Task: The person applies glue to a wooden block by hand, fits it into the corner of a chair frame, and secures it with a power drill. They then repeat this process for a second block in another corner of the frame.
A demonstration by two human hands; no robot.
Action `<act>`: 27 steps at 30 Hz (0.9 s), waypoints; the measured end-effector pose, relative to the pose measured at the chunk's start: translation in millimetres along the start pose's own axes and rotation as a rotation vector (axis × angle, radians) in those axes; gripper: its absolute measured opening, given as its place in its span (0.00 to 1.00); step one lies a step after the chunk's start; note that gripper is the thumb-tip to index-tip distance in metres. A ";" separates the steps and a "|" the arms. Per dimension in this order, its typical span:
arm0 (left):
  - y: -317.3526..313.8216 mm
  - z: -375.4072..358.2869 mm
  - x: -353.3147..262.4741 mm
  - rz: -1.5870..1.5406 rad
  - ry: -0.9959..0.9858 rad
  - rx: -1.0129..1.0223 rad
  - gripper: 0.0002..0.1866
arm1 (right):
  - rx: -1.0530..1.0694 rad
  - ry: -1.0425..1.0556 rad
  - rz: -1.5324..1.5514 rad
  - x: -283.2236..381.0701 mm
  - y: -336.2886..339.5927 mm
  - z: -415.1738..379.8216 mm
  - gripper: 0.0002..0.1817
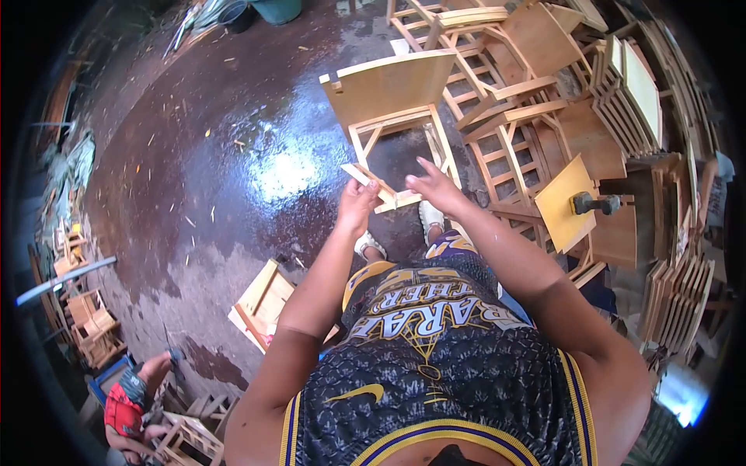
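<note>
A wooden chair frame (360,130) with a wide curved back panel (392,85) stands on the wet floor in front of my feet. My left hand (359,203) is closed around a short wooden piece (368,180) at the near left corner of the frame. Over the near right part of the frame is my right hand (435,186), its index finger and thumb apart, with nothing seen in it. Whether its lower fingers touch the frame is hard to tell.
Stacked wooden chairs (497,101) fill the right, with a yellow board (566,203) bearing a dark tool (594,203). Another wooden piece (263,299) lies left of my legs. A person in red (124,408) is at the lower left. Buckets (276,8) stand at the top.
</note>
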State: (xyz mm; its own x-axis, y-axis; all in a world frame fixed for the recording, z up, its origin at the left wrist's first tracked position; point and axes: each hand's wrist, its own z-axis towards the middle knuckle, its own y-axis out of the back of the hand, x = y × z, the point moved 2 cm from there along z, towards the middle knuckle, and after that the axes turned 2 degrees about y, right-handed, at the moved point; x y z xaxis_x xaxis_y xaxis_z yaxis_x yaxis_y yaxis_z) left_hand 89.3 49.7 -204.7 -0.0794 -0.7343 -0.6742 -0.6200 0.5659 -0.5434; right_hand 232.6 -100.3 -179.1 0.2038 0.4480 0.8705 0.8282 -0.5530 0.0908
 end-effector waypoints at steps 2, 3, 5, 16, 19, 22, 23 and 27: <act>-4.2 14.1 8.1 0.026 0.035 -0.026 0.16 | -0.088 -0.052 -0.031 -19.8 20.8 -9.2 0.46; -5.7 21.6 15.0 0.044 0.084 -0.067 0.16 | -0.134 -0.127 0.012 -27.7 32.8 -15.0 0.45; -6.1 39.0 33.1 0.062 0.151 -0.113 0.15 | -0.169 -0.203 0.066 -45.2 54.0 -19.0 0.45; -39.1 145.2 135.5 0.103 0.288 -0.281 0.12 | -0.413 -0.242 0.027 -195.8 153.1 92.9 0.46; -41.2 188.6 171.1 0.092 0.294 -0.319 0.13 | -0.464 -0.190 -0.085 -244.4 169.2 145.0 0.48; -35.1 253.2 204.7 0.094 0.278 -0.335 0.14 | -0.538 -0.210 -0.105 -261.2 175.1 188.0 0.46; -34.4 272.4 213.3 0.079 0.267 -0.336 0.14 | -0.542 -0.225 -0.063 -269.8 176.0 200.7 0.44; -24.9 345.5 244.8 0.087 0.217 -0.348 0.14 | -0.651 -0.257 -0.138 -309.6 161.5 224.8 0.37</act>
State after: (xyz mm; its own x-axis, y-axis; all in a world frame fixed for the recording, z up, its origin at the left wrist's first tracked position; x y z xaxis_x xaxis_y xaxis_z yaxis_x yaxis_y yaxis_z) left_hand 355.0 -14.6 -529.1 -0.2826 -0.7725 -0.5687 -0.8275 0.4962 -0.2628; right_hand 420.6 -170.5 -542.7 0.3022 0.6511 0.6962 0.3916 -0.7507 0.5321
